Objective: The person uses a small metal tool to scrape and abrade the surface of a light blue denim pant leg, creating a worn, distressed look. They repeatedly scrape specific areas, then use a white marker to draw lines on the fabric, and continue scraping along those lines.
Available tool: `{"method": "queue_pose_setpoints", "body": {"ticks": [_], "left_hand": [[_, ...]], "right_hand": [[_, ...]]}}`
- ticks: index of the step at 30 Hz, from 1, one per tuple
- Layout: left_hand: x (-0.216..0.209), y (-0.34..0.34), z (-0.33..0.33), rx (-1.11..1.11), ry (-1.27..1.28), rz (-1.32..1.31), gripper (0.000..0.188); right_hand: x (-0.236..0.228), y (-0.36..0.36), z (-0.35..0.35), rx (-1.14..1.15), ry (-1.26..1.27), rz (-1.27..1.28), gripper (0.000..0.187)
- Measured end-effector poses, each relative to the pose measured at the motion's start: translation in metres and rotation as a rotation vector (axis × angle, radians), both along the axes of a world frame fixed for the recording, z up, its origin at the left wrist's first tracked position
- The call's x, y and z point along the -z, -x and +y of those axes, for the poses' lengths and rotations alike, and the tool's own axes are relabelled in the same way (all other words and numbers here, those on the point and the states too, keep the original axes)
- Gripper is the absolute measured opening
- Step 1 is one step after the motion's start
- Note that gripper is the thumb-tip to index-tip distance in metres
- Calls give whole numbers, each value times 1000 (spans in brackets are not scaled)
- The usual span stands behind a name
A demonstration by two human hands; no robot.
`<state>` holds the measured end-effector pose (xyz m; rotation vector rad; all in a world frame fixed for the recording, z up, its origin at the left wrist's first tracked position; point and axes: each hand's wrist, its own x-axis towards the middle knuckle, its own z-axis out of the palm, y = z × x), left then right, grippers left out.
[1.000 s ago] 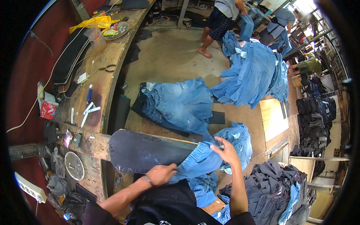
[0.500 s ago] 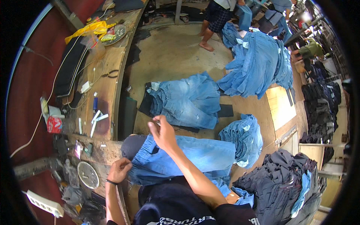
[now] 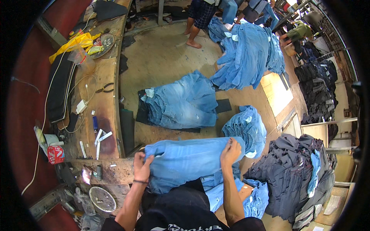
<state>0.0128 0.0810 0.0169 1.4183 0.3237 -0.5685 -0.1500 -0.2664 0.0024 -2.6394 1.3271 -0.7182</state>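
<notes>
Holding out a long pair of light blue denim pants [image 3: 189, 158], we have them spread sideways in front of us, with one hand at each end. Our left hand [image 3: 142, 168] pinches the left end, with its thumb on top. Our right hand [image 3: 230, 152] bends its fingers over the right end, but the fingertips are hard to see, so we can't tell if it grips tight. That end is right by a round stack of folded blue denim clothes [image 3: 248, 125]. If we swing that way, we think the stack could tip, because the pants might bump it. If one hand slips, the pants could sag and crease. The worn brown wooden bench [image 3: 106, 73] is near the left end, and its edge could snag them.
</notes>
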Motion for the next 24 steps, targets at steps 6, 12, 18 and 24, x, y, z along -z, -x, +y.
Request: {"method": "queue_pose_setpoints", "body": {"ticks": [6, 12, 18, 24], "left_hand": [[-36, 15, 57, 75, 152, 553, 44], [-26, -7, -17, 366, 148, 470, 52], [3, -1, -3, -243, 0, 13, 36], [-38, 14, 9, -281, -907, -732, 44]], "right_hand": [[-7, -43, 26, -284, -84, 3, 21], [-30, 1, -17, -14, -494, -360, 29], [-32, 30, -49, -132, -556, -355, 35], [-79, -58, 34, -451, -605, -409, 27]]}}
